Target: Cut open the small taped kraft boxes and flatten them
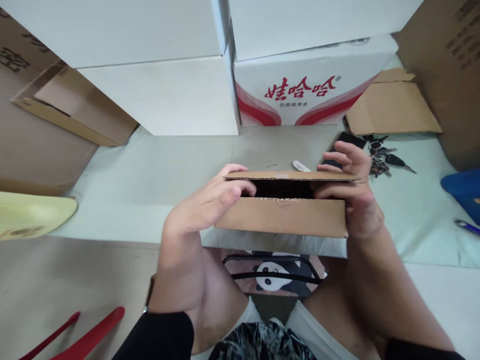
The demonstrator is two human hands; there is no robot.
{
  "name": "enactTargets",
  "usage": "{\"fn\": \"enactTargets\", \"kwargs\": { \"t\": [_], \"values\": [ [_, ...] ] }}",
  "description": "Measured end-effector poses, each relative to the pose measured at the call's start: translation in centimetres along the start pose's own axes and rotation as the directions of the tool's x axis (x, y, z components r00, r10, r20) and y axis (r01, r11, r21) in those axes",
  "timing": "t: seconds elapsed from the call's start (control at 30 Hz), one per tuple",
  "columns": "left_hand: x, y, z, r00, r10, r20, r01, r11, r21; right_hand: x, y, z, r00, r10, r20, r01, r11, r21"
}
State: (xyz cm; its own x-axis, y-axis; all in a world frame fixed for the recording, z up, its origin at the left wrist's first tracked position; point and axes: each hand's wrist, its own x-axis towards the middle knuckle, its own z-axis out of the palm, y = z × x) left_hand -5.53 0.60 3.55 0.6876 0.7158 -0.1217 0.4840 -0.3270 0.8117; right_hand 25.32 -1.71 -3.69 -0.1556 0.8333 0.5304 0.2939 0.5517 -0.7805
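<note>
A small brown cardboard box (281, 217) is held in front of me, above the near edge of the covered surface. A dark gap shows between its lid flap and its front wall. My left hand (221, 195) grips the box's left end, with the fingertips curled into the gap. My right hand (350, 187) grips the right end; some of its fingers lie behind the flap and others reach into the gap. The inside of the box is too dark to make out.
Behind the hands lie a black flat object (347, 142), a bunch of keys (380, 157) and a small white item (301, 166). White cartons (157, 100) and a red-lettered carton (307, 95) stand at the back. A flattened cardboard piece (393, 107) and a blue object (463, 190) are at right.
</note>
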Motion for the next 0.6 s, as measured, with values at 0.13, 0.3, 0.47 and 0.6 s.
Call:
{"fn": "enactTargets", "kwargs": {
  "t": [0.13, 0.3, 0.47, 0.6],
  "values": [
    [-0.1, -0.2, -0.2, 0.999, 0.027, 0.038, -0.025, 0.998, -0.061, 0.1, -0.1, 0.1, 0.999, 0.019, -0.042, -0.016, 0.998, 0.062],
    [-0.3, -0.3, -0.7, 0.994, 0.054, 0.096, -0.043, 0.992, -0.117, 0.0, -0.5, 0.2, 0.998, 0.034, -0.054, -0.025, 0.988, 0.154],
    [-0.6, -0.6, -1.4, 0.973, 0.036, 0.228, 0.005, 0.985, -0.175, 0.0, -0.8, 0.3, 0.988, 0.143, -0.051, -0.127, 0.963, 0.237],
    [-0.5, -0.8, -1.3, 0.980, 0.081, 0.181, -0.041, 0.976, -0.215, 0.1, -0.6, 0.2, 0.977, 0.204, -0.057, -0.185, 0.953, 0.241]
  ]
}}
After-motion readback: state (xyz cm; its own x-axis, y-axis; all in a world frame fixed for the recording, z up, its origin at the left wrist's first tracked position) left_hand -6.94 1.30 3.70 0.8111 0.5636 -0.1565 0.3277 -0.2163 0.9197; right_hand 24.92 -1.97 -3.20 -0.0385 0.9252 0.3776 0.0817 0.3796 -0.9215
